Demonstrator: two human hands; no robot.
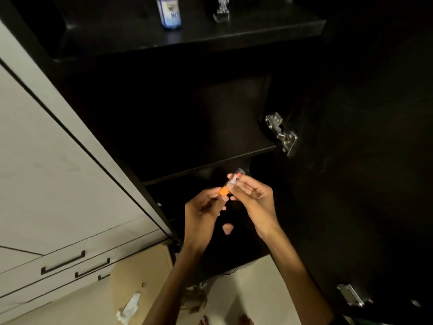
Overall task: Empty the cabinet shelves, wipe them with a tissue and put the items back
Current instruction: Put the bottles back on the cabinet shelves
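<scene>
Dark cabinet (210,113) stands open; its door carries a metal hinge (281,133) at right. Upper shelf (187,34) holds a blue-and-white bottle (169,12) and a small dark item (221,9). In front of the cabinet's lower shelf (206,164), the right hand (255,198) pinches a small tube (230,184) with an orange cap; the left hand (203,207) pinches its cap end. Below the cabinet, a crumpled tissue (128,308) lies on a cardboard piece (140,266).

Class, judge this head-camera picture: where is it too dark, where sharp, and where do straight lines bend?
Head view: the cabinet interior is nearly black, hiding detail; both hands, left hand and right hand, and the small tube are lit and fairly sharp; the blue bottle is soft; the pale door edges bow from wide-angle distortion.
</scene>
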